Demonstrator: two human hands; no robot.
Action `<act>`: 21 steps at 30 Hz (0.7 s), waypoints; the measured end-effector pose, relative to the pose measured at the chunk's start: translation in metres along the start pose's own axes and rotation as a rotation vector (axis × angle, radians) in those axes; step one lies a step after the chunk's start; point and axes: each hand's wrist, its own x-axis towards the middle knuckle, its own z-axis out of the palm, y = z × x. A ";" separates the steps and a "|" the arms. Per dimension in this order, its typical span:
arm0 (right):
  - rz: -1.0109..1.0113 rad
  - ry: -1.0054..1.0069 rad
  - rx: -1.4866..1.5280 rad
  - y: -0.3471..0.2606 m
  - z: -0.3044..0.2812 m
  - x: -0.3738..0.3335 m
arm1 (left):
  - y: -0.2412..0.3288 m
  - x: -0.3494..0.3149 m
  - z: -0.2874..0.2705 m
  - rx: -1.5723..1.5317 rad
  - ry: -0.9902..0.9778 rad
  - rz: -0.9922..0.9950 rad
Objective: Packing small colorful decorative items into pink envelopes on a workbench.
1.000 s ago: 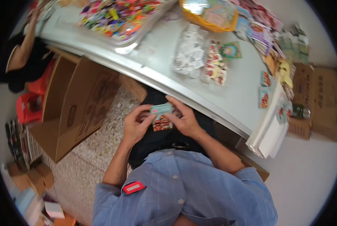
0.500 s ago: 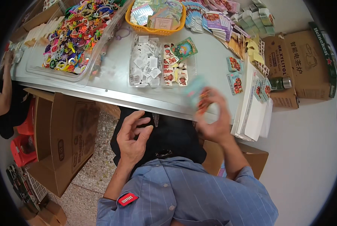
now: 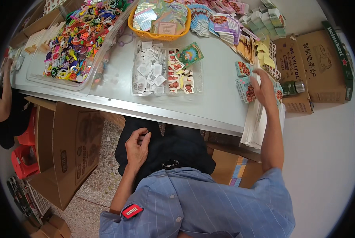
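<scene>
A big brown box (image 3: 68, 158) and red stools (image 3: 22, 170) on the speckled floor (image 3: 108, 158).
They are by the near edge of the white table (image 3: 221, 95), toward its left. Near its right edge, a green bottle (image 3: 290, 88) is beside a brown carton (image 3: 329, 75).

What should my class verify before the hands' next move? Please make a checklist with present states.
1. Left hand free: ok; nothing visible in it, fingers curled above the lap.
2. Right hand free: cannot tell; its fingers are at the teal printed packets, the grip unclear.
3. Packets squared into one pile: not ok; they lie spread on the white table.
4. Picture stickers uncovered: not ok; a green card lies partly over them.
5. Yellow basket upright: ok.
</scene>
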 end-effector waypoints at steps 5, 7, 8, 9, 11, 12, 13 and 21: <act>-0.126 -0.447 -0.075 0.050 0.003 0.072 | -0.003 0.004 0.003 0.003 0.008 -0.001; -0.169 -0.522 -0.095 0.057 0.009 0.089 | -0.001 0.004 0.004 -0.010 0.026 -0.006; -0.207 -0.597 -0.111 0.055 0.013 0.095 | -0.001 0.001 0.003 0.001 0.038 -0.001; -0.211 -0.600 -0.108 0.053 0.015 0.100 | -0.001 0.000 0.003 0.013 0.047 0.003; -0.237 -0.654 -0.143 0.053 0.018 0.106 | -0.002 0.002 0.004 0.018 0.049 0.013; -0.231 -0.655 -0.144 0.056 0.021 0.105 | -0.003 0.003 0.005 0.022 0.048 0.026; -0.302 -0.543 -0.134 0.058 0.026 0.102 | -0.003 0.004 0.005 0.022 0.040 0.025; -0.052 -0.136 -0.105 -0.009 -0.032 0.069 | -0.009 0.009 0.008 -0.031 0.038 -0.008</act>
